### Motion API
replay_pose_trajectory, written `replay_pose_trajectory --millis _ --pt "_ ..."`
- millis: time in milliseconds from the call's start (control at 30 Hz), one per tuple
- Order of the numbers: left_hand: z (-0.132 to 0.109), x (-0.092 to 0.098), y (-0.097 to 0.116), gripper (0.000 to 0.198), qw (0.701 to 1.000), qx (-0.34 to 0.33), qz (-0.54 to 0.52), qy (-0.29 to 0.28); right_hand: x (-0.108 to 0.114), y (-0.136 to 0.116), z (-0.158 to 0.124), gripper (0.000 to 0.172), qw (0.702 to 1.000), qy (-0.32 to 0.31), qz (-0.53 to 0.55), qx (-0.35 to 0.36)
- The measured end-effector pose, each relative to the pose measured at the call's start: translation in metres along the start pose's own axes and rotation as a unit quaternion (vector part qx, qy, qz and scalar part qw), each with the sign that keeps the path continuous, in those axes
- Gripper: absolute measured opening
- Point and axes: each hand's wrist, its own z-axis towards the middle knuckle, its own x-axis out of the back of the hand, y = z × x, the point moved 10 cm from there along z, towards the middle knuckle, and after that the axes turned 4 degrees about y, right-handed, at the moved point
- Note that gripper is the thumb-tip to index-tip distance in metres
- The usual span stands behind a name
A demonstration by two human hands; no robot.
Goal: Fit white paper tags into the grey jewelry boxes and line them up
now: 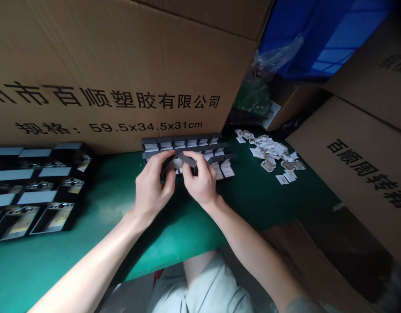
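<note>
Rows of small dark grey boxes [189,140] with white linings stand on the green table at the foot of a large carton, many with their lids up. In front of these rows, both hands grip one small grey box [187,159], its pale inside partly showing. My left hand [154,182] pinches its left side between thumb and fingers. From the right, my right hand [202,180] holds the other side, with fingers curled. The fingers hide much of the held box.
A loose pile of small white pieces [272,150] lies on the green table [118,243] at the right. Black open-topped boxes [52,217] stand in rows at the left. A large carton [122,52] walls the back, another carton [360,152] the right side. A blue bin [305,56] stands behind.
</note>
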Motion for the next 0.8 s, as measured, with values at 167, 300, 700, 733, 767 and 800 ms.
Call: replay_pose_trajectory --millis 167,300,700,733,767,800 --pt "-0.003 0.002 -0.006 0.039 0.998 0.012 0.065 0.022 -0.001 -0.003 0.003 0.025 0.999 0.000 -0.007 0.037" --pt "-0.001 0.006 -0.005 0.040 0.996 0.002 0.071 0.047 -0.002 -0.005 0.004 0.029 0.999 0.001 0.008 0.052" --pt "-0.004 0.004 0.005 0.037 0.987 -0.130 0.075 0.056 -0.013 0.008 0.004 0.035 0.994 -0.080 0.062 -0.030" --pt "-0.004 0.004 0.004 0.036 0.987 -0.130 0.077 0.054 -0.013 0.009 0.004 0.035 0.994 -0.081 0.063 -0.035" --pt "-0.003 0.004 0.004 0.035 0.987 -0.127 0.078 0.054 -0.014 0.009 0.004 0.036 0.994 -0.082 0.064 -0.039" --pt "-0.003 0.004 0.004 0.034 0.988 -0.123 0.078 0.055 -0.014 0.009 0.003 0.036 0.994 -0.081 0.062 -0.042"
